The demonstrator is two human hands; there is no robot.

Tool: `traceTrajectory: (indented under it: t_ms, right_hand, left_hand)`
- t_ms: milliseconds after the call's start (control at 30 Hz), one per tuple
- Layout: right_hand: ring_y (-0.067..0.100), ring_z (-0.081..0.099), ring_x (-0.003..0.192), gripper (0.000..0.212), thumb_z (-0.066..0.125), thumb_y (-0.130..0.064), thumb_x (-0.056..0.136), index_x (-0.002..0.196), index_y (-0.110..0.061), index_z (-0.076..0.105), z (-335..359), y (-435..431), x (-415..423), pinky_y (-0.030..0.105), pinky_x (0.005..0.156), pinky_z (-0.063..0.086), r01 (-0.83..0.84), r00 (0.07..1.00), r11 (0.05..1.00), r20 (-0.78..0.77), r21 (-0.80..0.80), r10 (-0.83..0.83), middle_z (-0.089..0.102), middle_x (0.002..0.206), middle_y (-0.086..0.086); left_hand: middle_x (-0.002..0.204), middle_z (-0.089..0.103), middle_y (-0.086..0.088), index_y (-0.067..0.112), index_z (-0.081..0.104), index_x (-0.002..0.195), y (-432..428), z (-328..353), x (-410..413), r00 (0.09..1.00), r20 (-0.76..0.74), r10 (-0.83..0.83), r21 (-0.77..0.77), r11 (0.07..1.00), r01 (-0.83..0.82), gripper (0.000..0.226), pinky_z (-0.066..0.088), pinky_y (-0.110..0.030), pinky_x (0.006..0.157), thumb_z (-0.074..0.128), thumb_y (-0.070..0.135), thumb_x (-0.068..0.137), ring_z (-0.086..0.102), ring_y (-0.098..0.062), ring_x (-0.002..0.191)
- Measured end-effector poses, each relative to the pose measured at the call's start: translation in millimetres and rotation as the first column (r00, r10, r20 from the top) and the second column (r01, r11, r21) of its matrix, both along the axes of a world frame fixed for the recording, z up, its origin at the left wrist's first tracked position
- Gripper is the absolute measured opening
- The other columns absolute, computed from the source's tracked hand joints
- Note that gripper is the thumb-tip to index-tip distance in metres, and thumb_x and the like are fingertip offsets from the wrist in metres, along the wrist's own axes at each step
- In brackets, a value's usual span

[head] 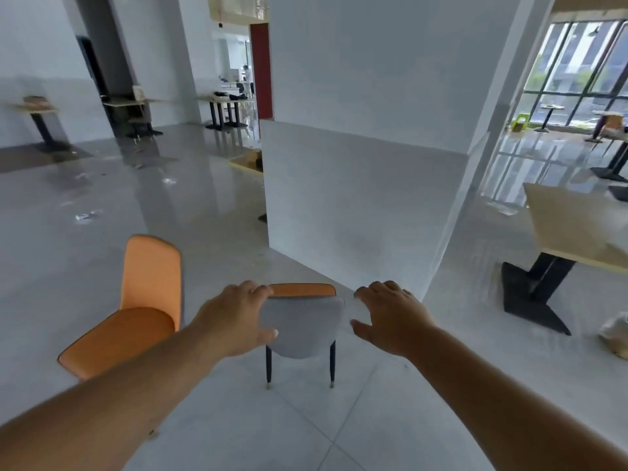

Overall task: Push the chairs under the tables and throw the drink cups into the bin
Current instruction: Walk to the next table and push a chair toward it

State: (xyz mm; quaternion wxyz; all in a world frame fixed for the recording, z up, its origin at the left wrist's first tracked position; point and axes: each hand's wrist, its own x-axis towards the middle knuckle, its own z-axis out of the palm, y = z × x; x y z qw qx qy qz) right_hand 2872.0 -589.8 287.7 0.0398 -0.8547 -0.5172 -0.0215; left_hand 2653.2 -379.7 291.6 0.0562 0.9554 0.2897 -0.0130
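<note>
Since the head view is the only one, everything comes from it: the grey-backed chair (pixel 302 326) stands on the tiled floor (pixel 356 419) straight ahead, its back to the person and its orange front facing a white pillar (pixel 356 164), with no table over its seat. The left hand (pixel 234 317) holds the upper left corner of the backrest, fingers curled over the top edge and thumb laid on the grey shell, likely to steer it. The right hand (pixel 390 314) hovers just beside the backrest's right edge, fingers spread and released, holding nothing. It is probably meant to take the other side so the chair moves squarely. A second orange chair (pixel 146 300) stands near on the left, angled away, also out in the open. The nearest table (pixel 577 226), on a black pedestal, sits well apart toward the floor's right edge and seems the likely destination. No drink cup or bin can be made out, and the scraps on the far floor are too small to tell.
</note>
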Motion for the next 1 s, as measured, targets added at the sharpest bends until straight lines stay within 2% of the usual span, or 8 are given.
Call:
traceTrajectory:
  t_ms: [133,333,500,767,833,867,933,1000]
  right_hand:
    - [0.025,0.049,0.13,0.065,0.055,-0.064,0.093,0.146,-0.028,0.045,-53,67,52,0.041,0.102,0.047,-0.062,0.995,0.996,-0.083,-0.069,0.056,0.057,0.137,0.0]
    - [0.024,0.05,0.131,0.067,0.054,-0.06,0.095,0.152,-0.028,0.039,-139,143,113,0.041,0.097,0.053,-0.133,0.982,0.973,-0.155,-0.188,0.105,0.053,0.145,0.0]
    - [0.025,0.05,0.131,0.068,0.057,-0.056,0.096,0.154,-0.028,0.036,-199,195,170,0.04,0.095,0.053,-0.093,0.971,0.977,-0.233,-0.192,0.046,0.051,0.147,-0.002]
    - [0.028,0.05,0.131,0.081,0.07,-0.049,0.091,0.157,-0.029,0.029,-289,285,247,0.041,0.092,0.054,-0.165,0.943,0.968,-0.319,-0.19,0.098,0.043,0.156,-0.003]
    - [0.027,0.058,0.121,0.07,0.069,-0.047,0.091,0.151,-0.031,0.038,-309,301,257,0.039,0.085,0.056,-0.205,0.937,0.936,-0.335,-0.287,0.102,0.053,0.143,-0.003]
    - [0.026,0.062,0.11,0.056,0.067,-0.044,0.092,0.142,-0.03,0.046,-320,308,260,0.037,0.08,0.057,-0.228,0.932,0.914,-0.347,-0.337,0.105,0.06,0.128,-0.003]
    - [0.022,0.064,0.091,0.03,0.063,-0.036,0.093,0.121,-0.03,0.056,-331,312,261,0.037,0.075,0.058,-0.24,0.929,0.899,-0.356,-0.366,0.103,0.063,0.104,-0.003]
    - [0.021,0.063,0.085,0.022,0.061,-0.031,0.093,0.116,-0.03,0.058,-338,316,265,0.041,0.076,0.059,-0.25,0.923,0.901,-0.369,-0.355,0.11,0.062,0.097,-0.004]
  left_hand:
    - [0.166,0.028,0.003,0.032,0.026,0.162,48,-46,50,0.996,-0.041,0.074,-0.072,0.994,-0.077,0.091,0.045,-0.044,0.111,0.064,0.07,0.089,0.036,-0.025,0.145]
    - [0.162,0.033,0.001,0.03,0.031,0.159,124,-129,122,0.991,-0.117,0.057,-0.148,0.986,-0.074,0.089,0.049,-0.046,0.106,0.068,0.066,0.087,0.042,-0.026,0.139]
    - [0.167,0.029,0.0,0.03,0.03,0.16,185,-195,179,0.981,-0.185,0.049,-0.203,0.975,-0.087,0.089,0.048,-0.046,0.108,0.072,0.063,0.088,0.04,-0.027,0.143]
    - [0.166,0.03,0.006,0.035,0.034,0.158,253,-290,229,0.956,-0.264,0.131,-0.251,0.947,-0.2,0.086,0.046,-0.05,0.111,0.078,0.055,0.086,0.041,-0.028,0.142]
    - [0.161,0.04,0.005,0.034,0.039,0.157,260,-309,239,0.954,-0.256,0.154,-0.266,0.938,-0.223,0.083,0.046,-0.05,0.111,0.079,0.052,0.086,0.043,-0.029,0.139]
    - [0.155,0.048,0.004,0.033,0.043,0.155,263,-318,244,0.955,-0.246,0.163,-0.28,0.932,-0.231,0.079,0.047,-0.05,0.11,0.08,0.048,0.087,0.045,-0.028,0.136]
    - [0.133,0.063,0.001,0.031,0.055,0.146,265,-326,249,0.966,-0.194,0.173,-0.273,0.936,-0.223,0.063,0.051,-0.048,0.103,0.079,0.04,0.089,0.053,-0.027,0.123]
    - [0.112,0.066,0.0,0.028,0.064,0.134,269,-333,251,0.968,-0.172,0.185,-0.258,0.939,-0.226,0.047,0.054,-0.046,0.095,0.078,0.034,0.09,0.058,-0.025,0.109]
